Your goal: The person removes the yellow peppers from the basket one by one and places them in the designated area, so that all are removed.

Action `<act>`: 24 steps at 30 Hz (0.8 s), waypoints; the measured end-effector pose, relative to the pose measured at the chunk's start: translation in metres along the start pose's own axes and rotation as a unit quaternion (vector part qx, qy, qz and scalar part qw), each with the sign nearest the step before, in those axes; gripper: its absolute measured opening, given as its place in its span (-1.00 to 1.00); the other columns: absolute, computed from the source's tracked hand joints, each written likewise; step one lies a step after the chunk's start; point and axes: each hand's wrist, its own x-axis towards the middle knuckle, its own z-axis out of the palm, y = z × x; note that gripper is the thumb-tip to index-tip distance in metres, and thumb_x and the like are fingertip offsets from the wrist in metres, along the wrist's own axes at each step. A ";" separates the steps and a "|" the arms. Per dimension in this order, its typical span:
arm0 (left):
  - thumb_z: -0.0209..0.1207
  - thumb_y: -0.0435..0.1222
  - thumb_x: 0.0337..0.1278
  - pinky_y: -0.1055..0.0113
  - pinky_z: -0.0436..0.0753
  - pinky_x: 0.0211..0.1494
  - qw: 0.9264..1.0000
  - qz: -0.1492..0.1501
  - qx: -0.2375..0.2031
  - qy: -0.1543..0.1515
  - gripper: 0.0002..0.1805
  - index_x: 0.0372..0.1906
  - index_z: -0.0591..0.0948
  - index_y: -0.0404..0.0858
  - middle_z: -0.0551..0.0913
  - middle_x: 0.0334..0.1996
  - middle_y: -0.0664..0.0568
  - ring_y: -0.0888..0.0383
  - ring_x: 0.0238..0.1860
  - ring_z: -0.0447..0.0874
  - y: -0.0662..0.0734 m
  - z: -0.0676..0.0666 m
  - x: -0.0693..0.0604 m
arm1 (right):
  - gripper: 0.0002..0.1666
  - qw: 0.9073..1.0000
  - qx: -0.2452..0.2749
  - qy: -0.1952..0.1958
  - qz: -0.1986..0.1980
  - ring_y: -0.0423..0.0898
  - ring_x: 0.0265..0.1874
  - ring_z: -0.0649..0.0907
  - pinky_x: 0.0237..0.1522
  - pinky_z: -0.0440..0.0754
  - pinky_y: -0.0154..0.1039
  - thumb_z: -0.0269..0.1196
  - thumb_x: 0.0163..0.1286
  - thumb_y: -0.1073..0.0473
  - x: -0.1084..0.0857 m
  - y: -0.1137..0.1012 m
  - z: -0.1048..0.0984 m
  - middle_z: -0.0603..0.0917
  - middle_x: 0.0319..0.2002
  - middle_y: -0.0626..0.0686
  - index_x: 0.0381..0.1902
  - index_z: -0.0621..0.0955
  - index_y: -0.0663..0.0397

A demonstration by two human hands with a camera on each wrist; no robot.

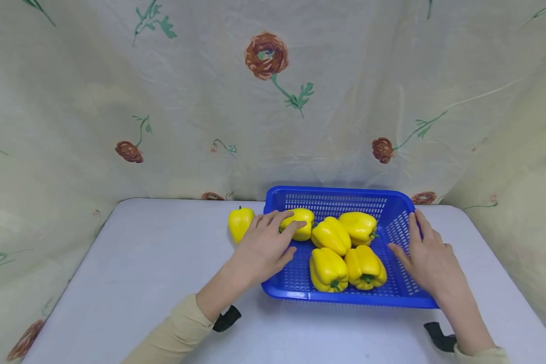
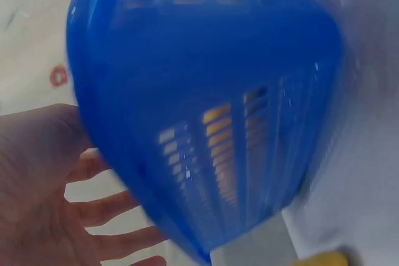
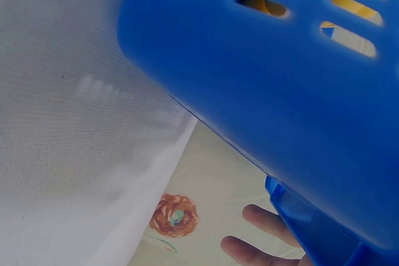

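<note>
The blue basket (image 1: 336,298) stood right of centre on the white table (image 1: 154,263), with five yellow peppers (image 1: 331,236) inside. The left hand (image 1: 269,242) hung over its left rim, fingers spread apart above the far-left pepper (image 1: 306,231); contact could not be told. The right hand (image 1: 432,260) lay at the right rim, fingers straight, thumb apart. Left of the basket sat another pepper (image 1: 238,225); beyond was a flowered curtain (image 1: 200,91).

A flower-printed sheet (image 1: 200,91), perhaps plastic, hangs behind a pale tabletop (image 1: 141,263) with rounded corners.
</note>
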 end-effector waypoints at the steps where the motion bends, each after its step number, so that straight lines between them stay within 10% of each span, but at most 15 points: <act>1: 0.31 -0.05 0.50 -0.18 0.50 0.60 1.000 0.002 -0.003 -0.008 -0.43 0.51 0.52 0.04 0.53 0.53 -0.08 -0.18 0.54 0.51 0.003 0.001 0.001 | 0.12 1.000 0.000 -0.001 0.000 0.72 0.37 0.36 0.14 0.43 0.74 0.25 0.61 -0.16 0.000 0.000 0.000 0.07 0.62 0.61 0.66 0.01 0.52; 15: 0.37 -0.07 0.45 -0.16 0.48 0.63 0.993 0.072 -0.022 -0.090 -0.41 0.49 0.52 0.22 0.51 0.55 -0.04 -0.11 0.56 0.50 0.029 0.011 0.016 | 0.12 1.000 -0.003 0.002 0.004 0.72 0.37 0.37 0.14 0.44 0.73 0.27 0.60 -0.14 -0.001 0.000 -0.001 0.08 0.61 0.62 0.66 0.02 0.52; 24: 0.26 -0.12 0.55 -0.10 0.54 0.60 0.992 0.104 0.019 -0.072 -0.49 0.45 0.53 0.40 0.55 0.50 -0.07 -0.20 0.47 0.58 0.040 0.020 0.020 | 0.13 1.000 -0.002 0.003 0.002 0.72 0.37 0.37 0.14 0.45 0.72 0.27 0.59 -0.14 0.000 0.000 0.000 0.09 0.61 0.62 0.67 0.01 0.52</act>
